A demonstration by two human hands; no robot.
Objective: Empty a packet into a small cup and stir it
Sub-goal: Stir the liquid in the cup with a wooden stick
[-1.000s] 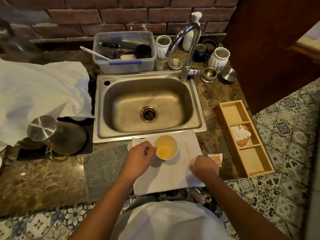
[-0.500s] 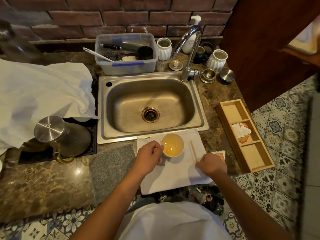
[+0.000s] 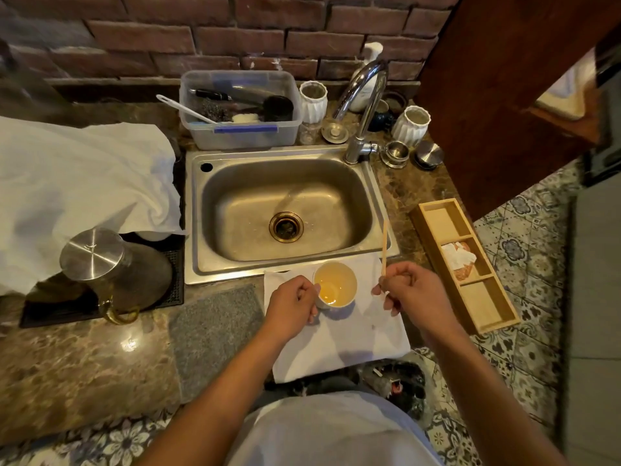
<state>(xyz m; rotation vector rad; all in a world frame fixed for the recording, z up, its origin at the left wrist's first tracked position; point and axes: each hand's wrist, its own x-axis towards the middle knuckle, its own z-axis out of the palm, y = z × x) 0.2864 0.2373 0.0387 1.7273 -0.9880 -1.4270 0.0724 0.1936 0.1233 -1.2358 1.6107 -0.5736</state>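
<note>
The left hand (image 3: 293, 306) curls round the small white cup (image 3: 335, 288) of amber liquid on the white paper towel (image 3: 349, 344); the right hand (image 3: 411, 290) pinches a thin wooden stir stick (image 3: 383, 248) — upright, just beside the cup — before the steel sink (image 3: 285, 210).

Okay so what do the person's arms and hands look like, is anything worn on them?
Both forearms are bare up to where they leave the frame, with no sleeve showing. The left hand and right hand wear no glove, and no ring, watch or band is visible. A light grey-white garment covers the torso below.
</note>
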